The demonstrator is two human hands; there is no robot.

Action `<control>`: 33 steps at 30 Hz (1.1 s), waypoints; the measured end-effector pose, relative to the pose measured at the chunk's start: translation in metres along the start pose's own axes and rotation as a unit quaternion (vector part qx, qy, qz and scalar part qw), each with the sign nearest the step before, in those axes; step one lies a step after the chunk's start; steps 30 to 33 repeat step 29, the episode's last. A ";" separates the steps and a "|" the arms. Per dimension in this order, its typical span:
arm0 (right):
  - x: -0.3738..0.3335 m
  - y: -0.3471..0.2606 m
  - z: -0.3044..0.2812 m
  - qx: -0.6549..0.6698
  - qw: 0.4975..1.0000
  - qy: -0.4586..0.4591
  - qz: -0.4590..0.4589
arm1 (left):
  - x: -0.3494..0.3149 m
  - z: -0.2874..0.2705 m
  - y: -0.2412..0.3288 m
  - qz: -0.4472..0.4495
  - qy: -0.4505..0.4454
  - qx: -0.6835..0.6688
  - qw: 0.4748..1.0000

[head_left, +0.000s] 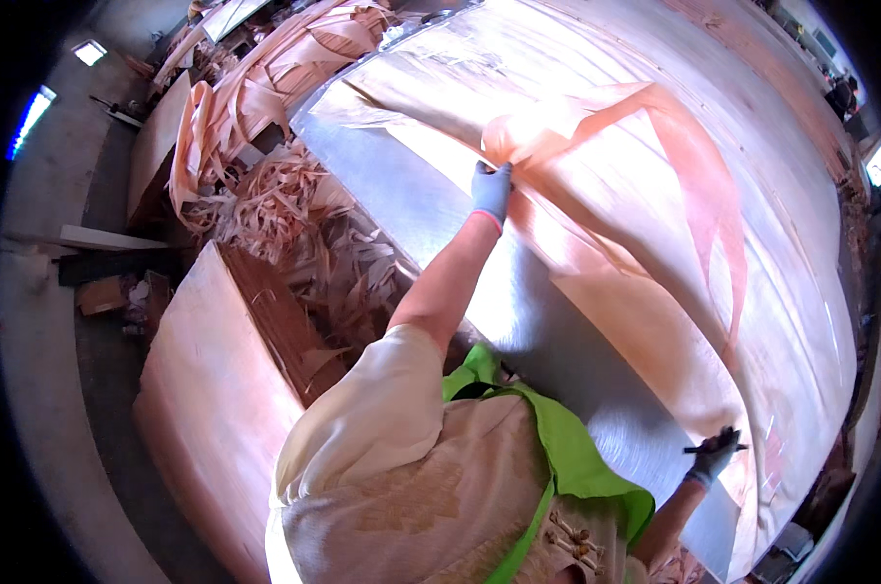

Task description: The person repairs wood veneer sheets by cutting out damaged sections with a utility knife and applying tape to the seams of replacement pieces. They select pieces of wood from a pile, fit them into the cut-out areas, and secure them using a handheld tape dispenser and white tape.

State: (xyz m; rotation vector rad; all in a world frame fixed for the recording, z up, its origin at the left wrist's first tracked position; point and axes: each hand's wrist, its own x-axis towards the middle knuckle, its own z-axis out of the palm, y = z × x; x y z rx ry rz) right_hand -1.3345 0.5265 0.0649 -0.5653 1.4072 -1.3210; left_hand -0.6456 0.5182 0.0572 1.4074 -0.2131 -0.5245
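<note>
My left hand (492, 189), in a grey glove with a red cuff, is closed on the near edge of a thin wood veneer sheet (625, 321), beside a curled strip of veneer (688, 156). The sheet is wavy and partly lifted at its edge. My right hand (717, 457), in a dark glove, is closed round a slim black tool (695, 450) whose kind I cannot make out. It is over the sheet's right end, near the edge of the metal tabletop (547, 311).
Veneer scraps (265, 200) lie heaped beyond the table's left side. A stack of veneer sheets (216, 341) stands at my left. Long loose veneer pieces (309, 49) pile up at the far left. Another person (842, 95) is at the far right.
</note>
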 end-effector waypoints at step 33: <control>0.035 0.078 0.002 0.072 0.986 0.117 0.100 | 0.048 -0.038 -0.041 -0.270 -0.063 -0.188 0.942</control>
